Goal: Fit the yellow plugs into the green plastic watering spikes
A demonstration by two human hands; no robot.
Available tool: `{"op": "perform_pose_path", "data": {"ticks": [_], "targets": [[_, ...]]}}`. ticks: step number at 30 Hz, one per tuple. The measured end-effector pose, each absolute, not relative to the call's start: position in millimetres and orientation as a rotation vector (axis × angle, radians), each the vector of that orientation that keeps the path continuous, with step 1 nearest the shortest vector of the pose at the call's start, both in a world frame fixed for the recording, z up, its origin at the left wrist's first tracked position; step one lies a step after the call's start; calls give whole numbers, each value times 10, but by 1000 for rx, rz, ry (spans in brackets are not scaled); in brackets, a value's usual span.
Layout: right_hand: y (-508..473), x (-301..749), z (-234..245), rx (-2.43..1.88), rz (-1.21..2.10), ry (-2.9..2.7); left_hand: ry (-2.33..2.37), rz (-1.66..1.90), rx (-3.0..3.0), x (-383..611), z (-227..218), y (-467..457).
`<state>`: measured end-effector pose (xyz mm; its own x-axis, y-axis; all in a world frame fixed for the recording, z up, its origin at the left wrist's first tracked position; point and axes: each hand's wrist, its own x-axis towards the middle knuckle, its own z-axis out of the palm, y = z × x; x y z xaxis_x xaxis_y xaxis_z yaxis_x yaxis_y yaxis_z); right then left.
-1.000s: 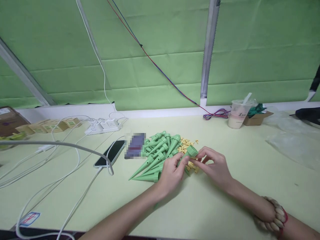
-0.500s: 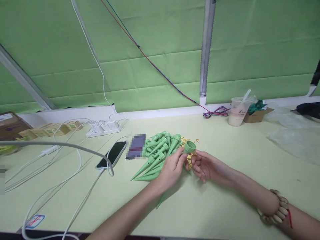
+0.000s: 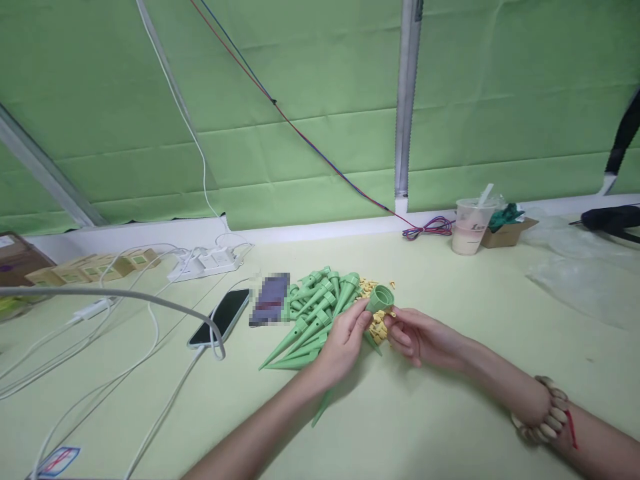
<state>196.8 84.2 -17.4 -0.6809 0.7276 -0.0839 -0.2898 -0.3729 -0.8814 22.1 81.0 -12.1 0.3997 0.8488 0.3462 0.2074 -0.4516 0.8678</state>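
Observation:
My left hand [image 3: 343,343] grips a green plastic spike [image 3: 379,299] near its round open head, with the pointed end running down under my wrist toward the table. My right hand [image 3: 417,335] sits just right of the head, thumb and forefinger pinched on a small yellow piece [image 3: 391,314] at the spike's side. Behind both hands lies a heap of green spikes [image 3: 315,307] and a scatter of small yellow pieces [image 3: 373,288].
A phone [image 3: 221,317] on a white cable lies left of the heap, beside a blurred dark card [image 3: 271,298]. A power strip [image 3: 204,261] and small boxes [image 3: 95,265] sit at back left. A drink cup [image 3: 469,228], a cardboard box [image 3: 505,230] and clear plastic bags [image 3: 580,277] are at back right.
My left hand lifted the spike's head up from the heap. My right hand turned over from palm down and drew in to the spike's side with a pinch.

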Motion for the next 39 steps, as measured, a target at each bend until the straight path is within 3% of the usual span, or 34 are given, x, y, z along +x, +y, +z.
{"op": "perform_pose_path", "data": {"ticks": [12,20,29,39], "targets": [[894,1969,-191,-989,1640,-1447,993,1054,1994,249,-91,773],[852,1967,-276,-1156,831,-1773,1021,1076,1896,283,-231,768],[1022,1884,-276,-994,1513,-1613,984,1206,1814,199,-132,801],[1098,1361,101,-1074,1393,-1321,1001,1359,1789,99,-55,879]]}}
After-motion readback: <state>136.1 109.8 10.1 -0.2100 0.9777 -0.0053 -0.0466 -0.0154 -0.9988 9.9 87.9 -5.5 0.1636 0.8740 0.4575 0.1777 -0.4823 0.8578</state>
